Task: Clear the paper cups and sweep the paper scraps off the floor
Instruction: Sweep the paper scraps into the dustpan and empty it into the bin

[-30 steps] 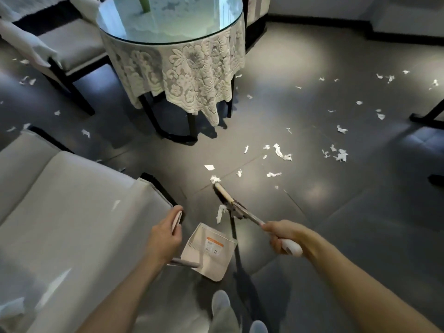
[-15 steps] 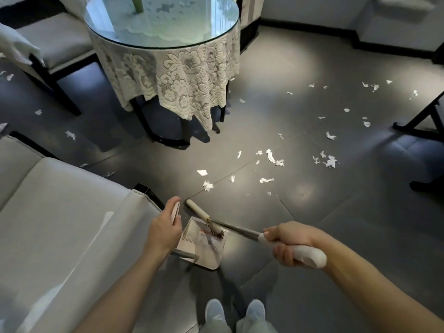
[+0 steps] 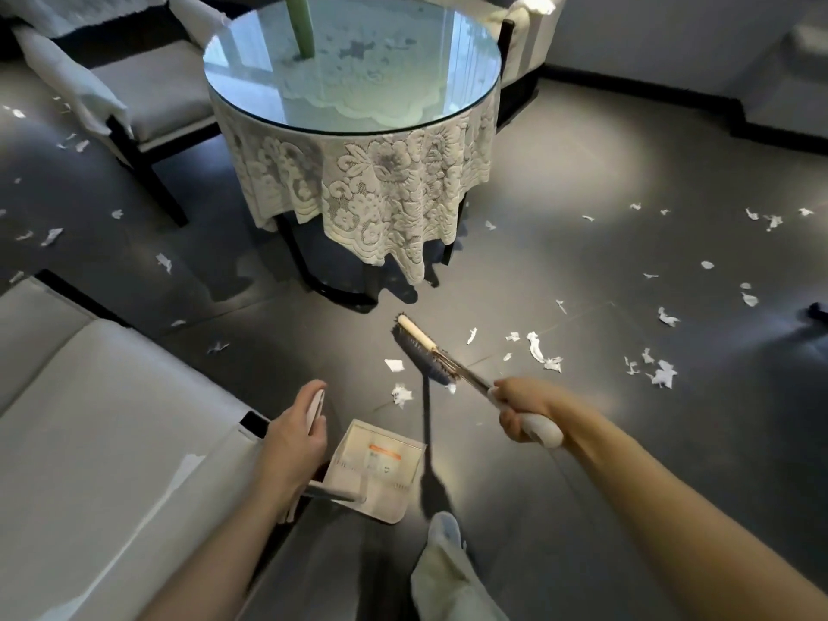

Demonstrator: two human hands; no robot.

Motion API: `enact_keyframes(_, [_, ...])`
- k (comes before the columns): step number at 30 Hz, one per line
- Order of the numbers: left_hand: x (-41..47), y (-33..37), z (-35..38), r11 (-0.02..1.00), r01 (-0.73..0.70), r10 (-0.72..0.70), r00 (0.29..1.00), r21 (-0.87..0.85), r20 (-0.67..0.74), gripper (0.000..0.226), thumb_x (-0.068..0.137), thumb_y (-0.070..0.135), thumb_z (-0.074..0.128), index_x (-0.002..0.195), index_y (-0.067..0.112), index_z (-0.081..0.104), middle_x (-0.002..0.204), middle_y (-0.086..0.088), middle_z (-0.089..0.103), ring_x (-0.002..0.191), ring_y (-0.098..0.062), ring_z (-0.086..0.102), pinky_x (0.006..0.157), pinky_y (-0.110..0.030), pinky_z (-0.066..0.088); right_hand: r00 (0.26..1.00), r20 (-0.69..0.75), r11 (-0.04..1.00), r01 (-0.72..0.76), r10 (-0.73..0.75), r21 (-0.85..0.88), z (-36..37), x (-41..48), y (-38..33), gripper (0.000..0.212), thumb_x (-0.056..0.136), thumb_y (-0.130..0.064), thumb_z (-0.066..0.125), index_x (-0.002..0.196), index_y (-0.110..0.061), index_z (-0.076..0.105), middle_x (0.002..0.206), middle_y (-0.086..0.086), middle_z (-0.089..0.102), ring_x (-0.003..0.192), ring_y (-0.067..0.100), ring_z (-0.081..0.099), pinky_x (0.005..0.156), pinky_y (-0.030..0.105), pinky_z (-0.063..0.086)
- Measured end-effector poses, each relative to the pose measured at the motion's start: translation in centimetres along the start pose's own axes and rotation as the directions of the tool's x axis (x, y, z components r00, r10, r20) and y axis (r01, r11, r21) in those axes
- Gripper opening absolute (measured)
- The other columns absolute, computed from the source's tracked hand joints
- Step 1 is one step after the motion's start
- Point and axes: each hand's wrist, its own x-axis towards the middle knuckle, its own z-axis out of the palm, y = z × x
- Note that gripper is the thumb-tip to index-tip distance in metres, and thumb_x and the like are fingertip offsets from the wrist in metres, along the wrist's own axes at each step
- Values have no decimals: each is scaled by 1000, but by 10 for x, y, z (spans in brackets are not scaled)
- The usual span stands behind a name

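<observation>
Paper scraps (image 3: 544,356): head view. White pieces strewn over the dark floor (image 3: 582,463). Two lie just beyond the dustpan (image 3: 381,468), a cluster lies beyond it to the right, and more lie well to its left.
Dustpan: on the floor, mouth towards the scraps, orange label inside.
Left hand (image 3: 295,437): fingers curled round the dustpan's white handle, at the pan's left.
Right hand (image 3: 524,407): clenched on the white grip of the brush (image 3: 425,351), right of the pan.
Brush: head beyond the pan, near the two closest scraps. Floor contact cannot be told.
Change: half a second ago the brush head sat in the pan. It is now out and forward of it. Pan and left hand are as before.
Round table (image 3: 403,60): glass top, lace cloth, well beyond the pan.
</observation>
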Motion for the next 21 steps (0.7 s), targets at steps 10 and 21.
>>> enact_keyframes(10, [61, 31, -3, 993, 111, -112, 993, -27, -42, 40, 94, 12, 51, 131, 27, 47, 92, -9, 56, 78, -21, 50, 70, -31, 39, 991, 68, 965, -99, 118, -245, -5, 67, -56, 15, 95, -15, 36, 106, -10, 45, 44, 2, 47, 37, 9, 42, 40, 18, 38])
enact_keyframes(21, [60, 42, 4, 992, 95, -96, 995, -80, -6, 38, 93, 12, 50, 127, 30, 49, 99, -10, 60, 82, -24, 55, 73, -30, 43, 851, 345, 909, -417, 397, -18, -24, -2, -64, 19, 99, -12, 35, 91, 1, 47, 44, 4, 42, 28, 8, 40, 25, 14, 34])
